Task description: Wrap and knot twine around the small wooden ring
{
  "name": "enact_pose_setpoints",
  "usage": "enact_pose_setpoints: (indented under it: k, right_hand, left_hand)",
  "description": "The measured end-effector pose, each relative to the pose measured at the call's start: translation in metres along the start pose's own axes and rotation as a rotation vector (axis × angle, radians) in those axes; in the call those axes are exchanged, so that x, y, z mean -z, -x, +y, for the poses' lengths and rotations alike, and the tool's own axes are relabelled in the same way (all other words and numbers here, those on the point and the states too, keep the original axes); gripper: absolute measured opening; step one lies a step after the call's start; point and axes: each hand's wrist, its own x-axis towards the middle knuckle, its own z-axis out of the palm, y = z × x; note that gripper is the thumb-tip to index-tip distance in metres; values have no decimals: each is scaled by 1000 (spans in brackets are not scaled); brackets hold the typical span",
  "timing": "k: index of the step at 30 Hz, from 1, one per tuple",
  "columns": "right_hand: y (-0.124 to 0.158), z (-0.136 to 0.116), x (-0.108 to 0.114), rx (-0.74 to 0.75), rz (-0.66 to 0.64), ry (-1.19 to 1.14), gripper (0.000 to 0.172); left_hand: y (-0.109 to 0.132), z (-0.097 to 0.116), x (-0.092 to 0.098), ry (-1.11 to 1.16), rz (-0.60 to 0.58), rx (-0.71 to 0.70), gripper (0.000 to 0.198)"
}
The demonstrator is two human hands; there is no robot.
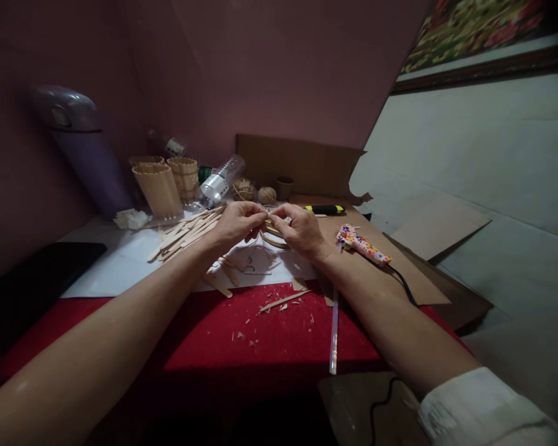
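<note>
My left hand (238,222) and my right hand (299,230) meet over the middle of the table, fingertips pinched together on a small pale piece, perhaps a bit of wooden stick or twine; it is too small to name. Just under the fingers lies a ring-shaped object (270,238) like a tape roll. A heap of wooden craft sticks (186,233) lies left of my left hand. A flower-patterned glue gun (363,245) rests on brown cardboard (413,279) right of my right wrist.
Two stick-built cups (162,186) stand at the back left beside a purple flask (86,155) and a lying plastic bottle (219,181). Twine balls (255,192), a black-and-yellow cutter (325,209), a glue stick (333,334), wood chips on red cloth (260,334) and a dark slab (32,279) at left.
</note>
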Motion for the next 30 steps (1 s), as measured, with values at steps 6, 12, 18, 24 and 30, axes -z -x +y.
enact_pose_setpoints:
  k: [6,12,18,24,30]
  right_hand:
    - [0,3,-4,-33,4,2,16]
    - [1,5,-6,5,43,-18,14]
    - [3,6,-8,29,41,-51,9]
    - [3,5,-8,27,33,-99,9]
    - [2,3,-6,-35,10,-141,17]
  left_hand:
    - [-3,-1,3,-228,215,-139,12]
    - [-3,-3,0,-306,104,-64,14]
    - [1,1,-1,-257,92,-2,14]
    - [2,0,-1,-190,71,-22,12]
    - [1,1,-2,-98,80,-15,7]
